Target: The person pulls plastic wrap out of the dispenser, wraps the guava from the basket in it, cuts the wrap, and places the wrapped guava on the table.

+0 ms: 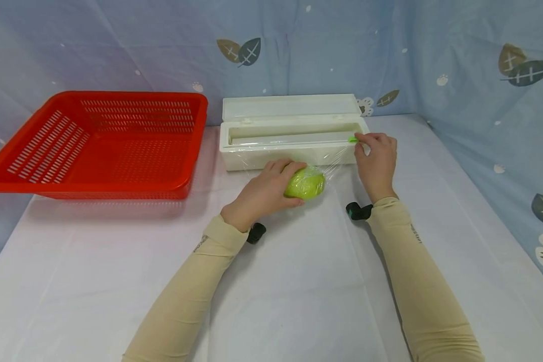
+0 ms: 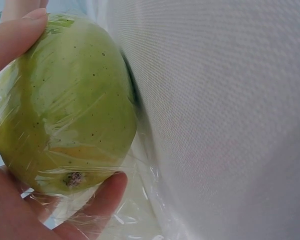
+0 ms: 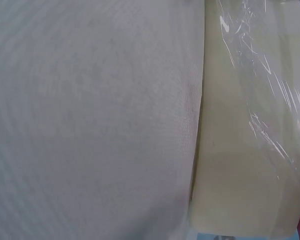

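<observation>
My left hand (image 1: pixel 266 192) grips a green speckled fruit (image 1: pixel 305 183), pear-like in look, just in front of the white cling film dispenser (image 1: pixel 294 157). Clear cling film (image 2: pixel 72 117) is wrapped over the fruit, wrinkled around its dark blossom end in the left wrist view. From the fruit the film (image 1: pixel 334 163) stretches up to the dispenser's front edge. At that edge's right end, my right hand (image 1: pixel 378 162) pinches a small bright green slider (image 1: pixel 353 139) between thumb and forefinger. The right wrist view shows mostly the dispenser's front (image 3: pixel 250 165), and only a sliver of fingers.
A red slotted plastic basket (image 1: pixel 131 185) stands at the back left of the white-covered table (image 1: pixel 289 311). The dispenser's lid (image 1: pixel 289 107) is raised toward the blue patterned curtain (image 1: pixel 298 50) behind.
</observation>
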Tool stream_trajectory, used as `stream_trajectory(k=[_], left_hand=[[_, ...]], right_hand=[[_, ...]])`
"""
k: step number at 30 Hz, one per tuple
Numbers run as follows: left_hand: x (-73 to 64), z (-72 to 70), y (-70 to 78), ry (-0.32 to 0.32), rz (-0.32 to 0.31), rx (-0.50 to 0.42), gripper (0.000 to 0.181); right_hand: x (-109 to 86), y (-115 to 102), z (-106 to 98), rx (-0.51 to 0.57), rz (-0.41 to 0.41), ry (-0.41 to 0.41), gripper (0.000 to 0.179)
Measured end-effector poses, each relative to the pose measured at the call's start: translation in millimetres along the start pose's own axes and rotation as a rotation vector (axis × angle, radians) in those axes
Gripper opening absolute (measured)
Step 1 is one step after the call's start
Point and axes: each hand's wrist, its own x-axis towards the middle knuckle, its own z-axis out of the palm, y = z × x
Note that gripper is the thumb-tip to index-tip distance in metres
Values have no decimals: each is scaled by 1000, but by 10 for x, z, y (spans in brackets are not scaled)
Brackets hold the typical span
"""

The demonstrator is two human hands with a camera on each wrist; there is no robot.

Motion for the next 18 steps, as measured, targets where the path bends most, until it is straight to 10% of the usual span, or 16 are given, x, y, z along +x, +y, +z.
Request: stream_trajectory(k=[18], left_hand=[[4, -5, 6, -14, -9, -12, 75]], right_hand=[[-17, -56, -17, -88, -137, -10, 28]])
